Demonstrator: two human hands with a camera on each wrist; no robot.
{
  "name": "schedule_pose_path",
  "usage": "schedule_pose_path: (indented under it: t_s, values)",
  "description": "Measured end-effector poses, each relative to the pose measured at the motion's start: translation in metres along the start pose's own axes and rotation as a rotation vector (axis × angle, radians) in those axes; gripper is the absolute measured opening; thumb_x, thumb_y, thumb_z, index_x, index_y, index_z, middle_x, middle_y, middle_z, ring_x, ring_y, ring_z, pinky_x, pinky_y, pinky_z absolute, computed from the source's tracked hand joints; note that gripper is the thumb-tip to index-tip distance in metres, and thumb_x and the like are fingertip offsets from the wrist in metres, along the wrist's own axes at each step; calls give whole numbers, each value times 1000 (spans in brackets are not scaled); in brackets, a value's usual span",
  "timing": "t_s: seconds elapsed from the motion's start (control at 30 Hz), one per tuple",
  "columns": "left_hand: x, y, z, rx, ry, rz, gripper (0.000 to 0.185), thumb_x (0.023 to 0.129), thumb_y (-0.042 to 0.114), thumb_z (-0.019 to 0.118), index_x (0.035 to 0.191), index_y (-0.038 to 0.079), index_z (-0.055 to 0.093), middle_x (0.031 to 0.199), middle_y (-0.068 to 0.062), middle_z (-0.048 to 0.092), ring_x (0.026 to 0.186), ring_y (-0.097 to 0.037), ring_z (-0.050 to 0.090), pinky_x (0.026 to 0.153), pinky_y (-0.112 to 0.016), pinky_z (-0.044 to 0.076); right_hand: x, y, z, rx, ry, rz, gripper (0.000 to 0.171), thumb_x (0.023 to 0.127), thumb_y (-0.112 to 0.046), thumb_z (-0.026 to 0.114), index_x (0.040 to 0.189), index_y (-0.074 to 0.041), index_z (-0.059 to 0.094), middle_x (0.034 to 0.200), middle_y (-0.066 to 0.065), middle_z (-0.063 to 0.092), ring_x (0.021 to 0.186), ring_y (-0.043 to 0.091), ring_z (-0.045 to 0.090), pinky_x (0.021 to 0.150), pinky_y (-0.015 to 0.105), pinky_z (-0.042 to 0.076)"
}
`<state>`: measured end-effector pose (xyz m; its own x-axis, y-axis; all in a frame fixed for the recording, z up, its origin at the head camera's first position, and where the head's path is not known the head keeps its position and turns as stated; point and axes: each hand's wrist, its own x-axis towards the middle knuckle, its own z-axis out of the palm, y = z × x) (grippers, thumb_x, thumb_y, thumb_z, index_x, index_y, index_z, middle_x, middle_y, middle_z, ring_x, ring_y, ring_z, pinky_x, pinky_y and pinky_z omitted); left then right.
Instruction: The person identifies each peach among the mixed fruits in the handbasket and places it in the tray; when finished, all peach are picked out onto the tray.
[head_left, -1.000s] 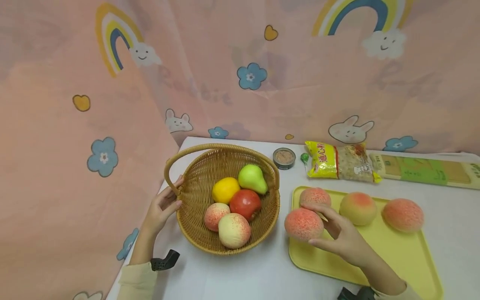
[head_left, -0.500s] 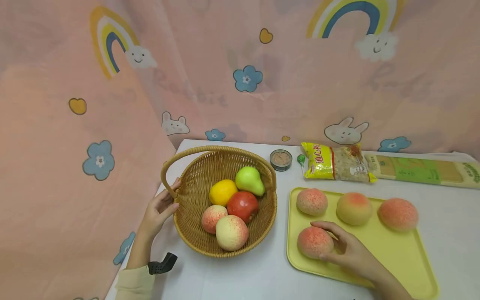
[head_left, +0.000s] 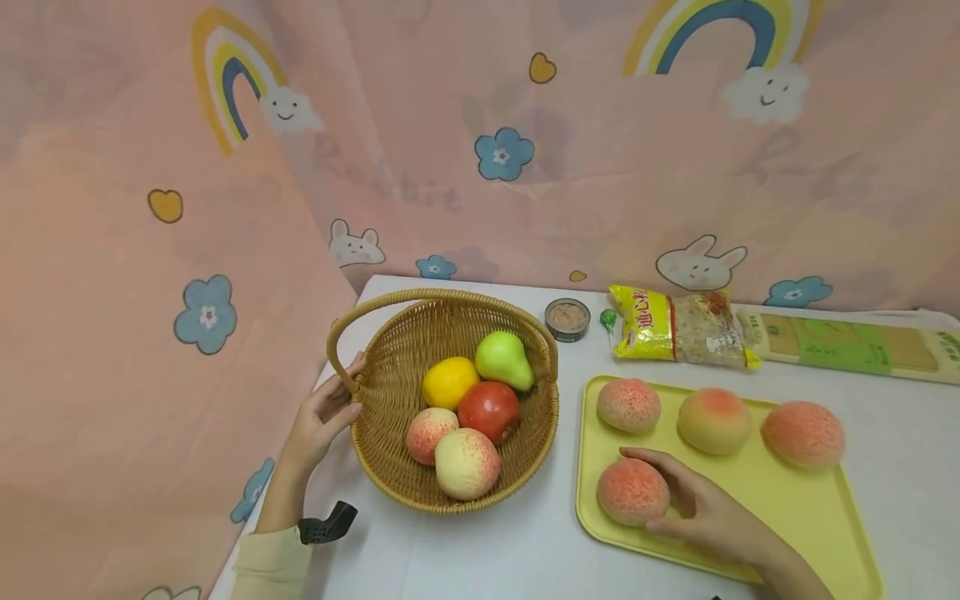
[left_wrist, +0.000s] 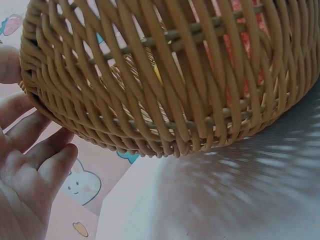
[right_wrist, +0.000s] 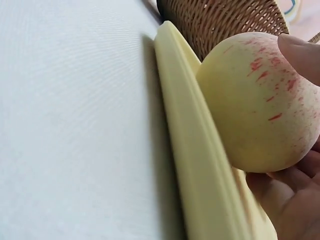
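My left hand (head_left: 309, 432) holds the left side of a wicker basket (head_left: 386, 408), its thumb at the rim by the handle's foot in the head view. In the left wrist view its fingers curl against the woven wall. The basket contains a green pear (head_left: 504, 360), a yellow lemon (head_left: 450, 382), a red apple (head_left: 489, 412) and two peaches, the paler one (head_left: 467, 463) in front. My right hand (head_left: 712, 510) grips a pinkish peach (head_left: 632, 492) low at the front left of the yellow tray (head_left: 795, 517); thumb and fingers sit around it in the right wrist view.
Three more peaches line the tray's back: left (head_left: 629, 406), middle (head_left: 714, 421) and right (head_left: 804, 435). Behind stand a round tin (head_left: 567, 320), a green lollipop (head_left: 608, 319), a yellow food bag (head_left: 681, 327) and a long flat green-banded packet (head_left: 847, 342). A printed pink cloth (head_left: 420, 150) hangs behind.
My right hand has brought the peach from over the tray's left edge down and rightward, to the tray's front left. My left hand keeps its hold on the basket.
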<state>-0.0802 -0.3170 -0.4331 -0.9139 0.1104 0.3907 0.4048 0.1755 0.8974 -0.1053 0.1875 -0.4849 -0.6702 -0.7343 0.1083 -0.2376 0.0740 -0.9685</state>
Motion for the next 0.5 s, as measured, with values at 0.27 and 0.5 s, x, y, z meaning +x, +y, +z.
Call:
schedule_pose_path:
  t_s: [0.27,0.5]
  values:
    - [0,2,0,17,-12,-34,52,90,-11,50,140,-8,38,151,-27,25,137,-11,38,106,-17,37,5,-25,-3,-154,85,-20,71,84,1,67,145,-7,33,150,1,38,133,-12,28,102,3,25]
    - [0,-1,-1,13,-13,-11,52,89,-12,50,140,-9,39,149,-30,25,137,-14,37,105,-17,38,28,-61,0,-166,56,-146,74,79,11,67,144,-1,33,150,5,38,136,-2,34,106,10,31]
